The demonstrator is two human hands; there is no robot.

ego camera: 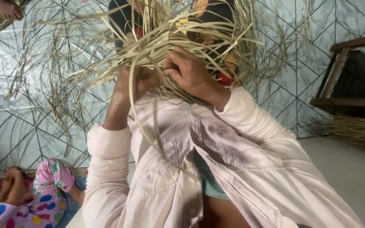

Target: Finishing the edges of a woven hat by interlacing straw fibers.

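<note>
A loose tangle of pale dried straw strips fans out in front of me, over a dark cloth with red and orange patches. My left hand is closed around a bunch of the strips at the lower middle of the tangle. My right hand is beside it, touching it, with fingers pinched on strips in the same spot. Both arms wear pale pink-white shirt sleeves. A few long strips trail down over my shirt front.
A silvery sheet with a diamond line pattern lies behind. A dark wooden frame stands at right, with a straw pile below it. Another person in bright spotted clothes crouches at lower left. A foot shows at top left.
</note>
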